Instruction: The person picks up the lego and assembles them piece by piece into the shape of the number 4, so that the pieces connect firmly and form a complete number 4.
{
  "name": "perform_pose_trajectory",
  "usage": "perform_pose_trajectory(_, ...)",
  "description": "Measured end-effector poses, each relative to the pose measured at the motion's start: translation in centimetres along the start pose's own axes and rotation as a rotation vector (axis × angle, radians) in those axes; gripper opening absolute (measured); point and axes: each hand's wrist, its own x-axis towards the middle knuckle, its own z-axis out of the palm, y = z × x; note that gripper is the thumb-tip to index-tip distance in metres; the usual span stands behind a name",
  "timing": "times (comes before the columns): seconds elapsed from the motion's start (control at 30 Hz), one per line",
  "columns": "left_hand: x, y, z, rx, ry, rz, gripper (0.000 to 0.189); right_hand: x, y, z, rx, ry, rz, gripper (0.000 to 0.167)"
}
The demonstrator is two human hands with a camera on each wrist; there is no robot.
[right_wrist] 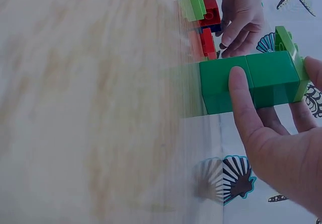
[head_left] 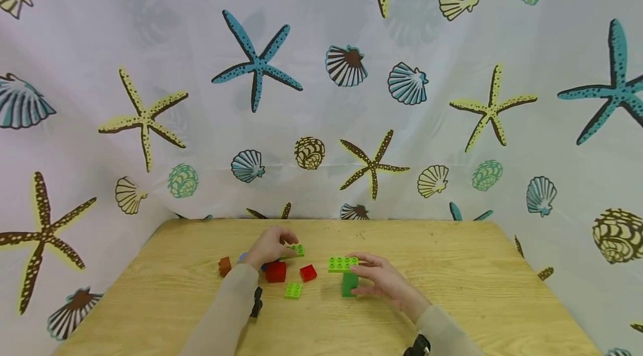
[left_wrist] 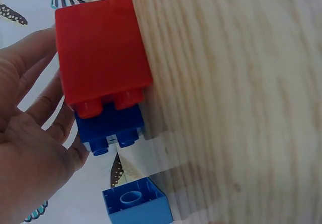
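My right hand holds an upright stack of two dark green bricks, thumb and fingers on opposite sides. A lime green brick with several studs sits on top and juts out to the left. Over the back left of the table, my left hand arches with loosely bent fingers around another lime brick. Nearer than this hand is a large red brick beside a dark blue brick. In the left wrist view these two hide the fingertips.
A small red brick and a square lime brick lie between the hands. An orange-brown brick is left of the left arm. A lighter blue brick shows its hollow side. Patterned cloth rises behind the wooden table.
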Motion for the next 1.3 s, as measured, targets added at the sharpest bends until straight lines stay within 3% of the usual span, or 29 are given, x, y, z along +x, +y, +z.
perform_pose_trajectory(0.23,0.3,-0.6,0.2,0.012,-0.007,-0.014,0.021,-0.1,0.0,0.1,-0.002,-0.007,-0.004,0.060)
perform_pose_trajectory(0.43,0.7,-1.2,0.8,0.045,-0.034,-0.071,0.024,0.0,0.1,0.1,0.002,0.001,0.000,0.060)
perform_pose_trajectory(0.7,0.4,-0.6,1.0,0.082,-0.034,-0.094,0.022,0.0,0.2,0.1,0.005,0.005,-0.001,0.057)
perform_pose_trajectory(0.97,-0.1,-0.8,0.8,0.040,-0.014,-0.029,0.023,0.1,0.1,0.2,0.007,0.007,-0.005,0.054)
perform_pose_trajectory(1.13,-0.1,-0.7,0.4,-0.012,0.007,-0.020,0.025,0.1,0.2,0.3,0.004,0.000,-0.006,0.057)
perform_pose_trajectory(1.3,0.1,-0.2,0.3,-0.023,0.044,0.038,0.024,0.0,0.2,0.2,0.006,-0.003,-0.007,0.060)
